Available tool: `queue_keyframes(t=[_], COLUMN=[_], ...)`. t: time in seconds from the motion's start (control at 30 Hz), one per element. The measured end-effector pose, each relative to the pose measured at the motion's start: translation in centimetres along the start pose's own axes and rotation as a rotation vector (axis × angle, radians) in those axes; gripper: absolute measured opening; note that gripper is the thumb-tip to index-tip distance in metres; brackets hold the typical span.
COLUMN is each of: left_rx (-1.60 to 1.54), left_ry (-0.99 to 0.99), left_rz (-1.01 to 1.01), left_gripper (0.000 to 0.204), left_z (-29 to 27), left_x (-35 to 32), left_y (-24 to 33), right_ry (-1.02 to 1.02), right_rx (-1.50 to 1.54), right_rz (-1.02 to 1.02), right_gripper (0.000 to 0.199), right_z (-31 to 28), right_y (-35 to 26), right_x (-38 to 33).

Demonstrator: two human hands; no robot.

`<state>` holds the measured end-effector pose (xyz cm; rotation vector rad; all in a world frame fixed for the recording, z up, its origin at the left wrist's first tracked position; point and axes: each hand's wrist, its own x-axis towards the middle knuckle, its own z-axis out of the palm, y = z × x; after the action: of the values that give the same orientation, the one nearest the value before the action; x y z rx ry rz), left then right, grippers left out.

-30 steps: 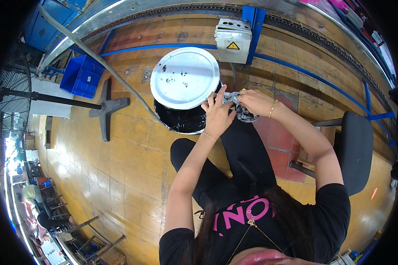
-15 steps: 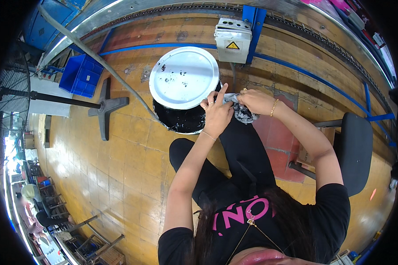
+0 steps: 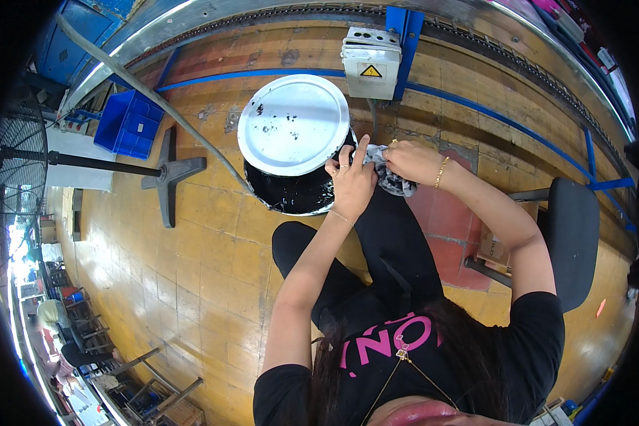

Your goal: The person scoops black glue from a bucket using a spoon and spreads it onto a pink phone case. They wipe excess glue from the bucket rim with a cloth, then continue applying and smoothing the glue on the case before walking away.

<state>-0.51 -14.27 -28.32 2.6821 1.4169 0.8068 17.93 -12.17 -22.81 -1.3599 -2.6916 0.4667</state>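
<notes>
My right hand [image 3: 409, 162] is closed on a crumpled white rag [image 3: 397, 185] with black stains, and pulls it up against the thumb side of my left hand [image 3: 353, 183]. The left hand's fingers are apart, with the index finger stretched out and the others bent. It holds nothing that I can see, though its thumb is partly hidden by the rag. Just beyond and left of my hands stands a round bucket [image 3: 285, 197] smeared with glossy black. A pale round lid [image 3: 295, 124] with black spots lies on top of it, slightly off its near side.
A grey electrical box [image 3: 371, 67] is mounted on a blue post behind the bucket. To the left are a black fan stand [image 3: 169, 170], a blue bin [image 3: 129, 122] and a slanting grey pipe [image 3: 156, 96]. A dark chair [image 3: 571, 241] stands at my right.
The right hand and rag have shifted slightly against the left hand's thumb side. My left hand has turned a little. Bucket and lid stay in place.
</notes>
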Motion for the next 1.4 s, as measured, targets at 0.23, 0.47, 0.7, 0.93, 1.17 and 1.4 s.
queue_keyframes(t=[0.23,0.47,0.7,0.93,1.17,1.4], left_rx=[0.030,-0.007,-0.019,0.046,0.094,0.039], left_ry=[0.007,0.022,0.049,-0.009,-0.011,-0.027], left_rz=[0.007,-0.045,-0.052,-0.036,0.013,-0.044], left_gripper=[0.015,0.013,0.016,0.018,0.020,0.032], left_z=[0.5,0.3,1.1,1.8,1.9,1.9], left_x=[0.6,0.5,0.6,0.1,0.0,0.1], left_y=[0.1,-0.9,-1.1,-0.9,-1.0,-0.8], right_ry=[0.018,0.196,0.355,-0.013,-0.214,-0.115], right_rx=[-0.001,0.044,0.354,0.256,0.150,0.172], right_rz=[0.029,0.145,0.116,0.144,0.093,0.226], right_gripper=[0.018,0.020,0.023,0.028,0.040,0.029], right_z=[-2.1,-2.9,1.2,-1.4,-1.9,0.4], right_y=[0.8,4.2,3.8,1.6,0.4,1.5], right_x=[-1.4,-2.5,-0.9,1.5,1.1,1.7])
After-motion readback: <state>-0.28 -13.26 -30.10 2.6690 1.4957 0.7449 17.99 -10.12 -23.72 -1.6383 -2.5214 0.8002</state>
